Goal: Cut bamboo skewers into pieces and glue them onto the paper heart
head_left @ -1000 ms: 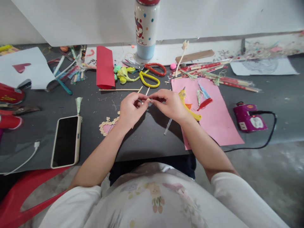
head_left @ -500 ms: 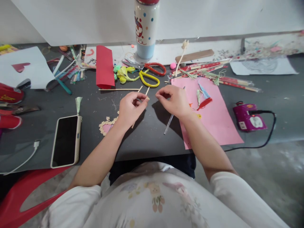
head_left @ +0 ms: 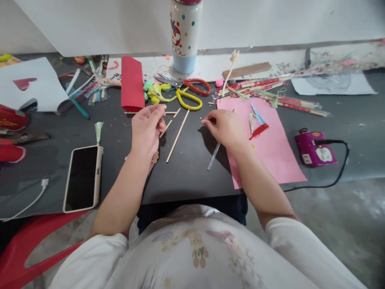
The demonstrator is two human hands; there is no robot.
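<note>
My left hand hovers over the dark table with its fingers pinched together near a thin wooden stick; what they hold, if anything, is too small to see. A long stick and a short one lie just right of it. A beaded heart piece peeks out under my left wrist. My right hand rests at the edge of the pink paper, fingers curled in a pinch. A clear glue stick pokes out beneath it.
A phone lies at the left. Yellow scissors, red scissors, folded red paper and a dotted bottle stand behind. A purple device with a cable sits right. Tassels and chopstick packs lie at the back right.
My hands have parted. The left hand let the long stick drop on the table and moved left and back; the right hand drew slightly right.
</note>
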